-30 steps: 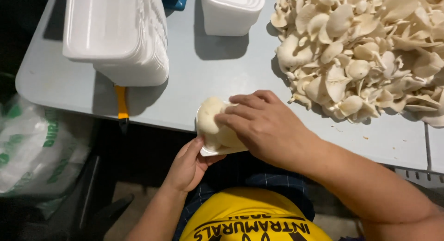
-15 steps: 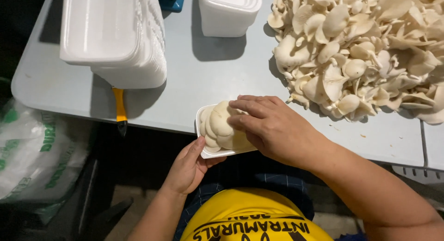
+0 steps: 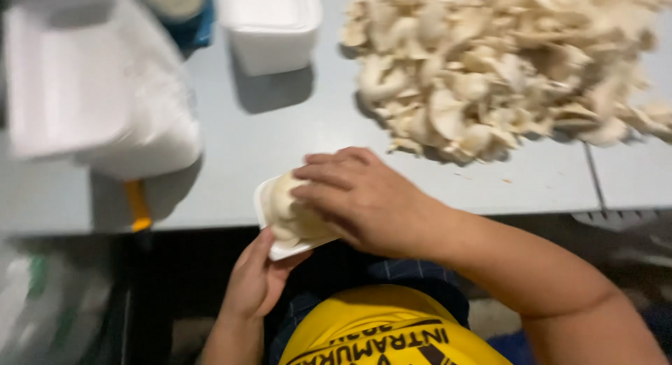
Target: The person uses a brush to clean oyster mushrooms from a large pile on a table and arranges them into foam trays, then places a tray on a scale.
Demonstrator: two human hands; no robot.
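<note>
A small white foam tray (image 3: 269, 209) filled with pale oyster mushrooms (image 3: 287, 211) sits at the near edge of the grey table (image 3: 280, 141). My left hand (image 3: 255, 281) holds the tray from below, under the table edge. Lying flat on top of the mushrooms in the tray, my right hand (image 3: 357, 197) presses on them with its fingers spread over them. A big loose heap of oyster mushrooms (image 3: 504, 64) lies at the far right of the table.
A tall stack of white foam trays (image 3: 91, 85) in clear wrap stands at the left. A white foam box (image 3: 269, 25) is at the back middle. A yellow-handled tool (image 3: 138, 205) lies by the table edge. A green-printed plastic bag (image 3: 42, 302) is below left.
The view has swung left and blurred. Both hands stay on the tray; my right hand has shifted slightly over the mushrooms, and the tray has tipped a little toward me.
</note>
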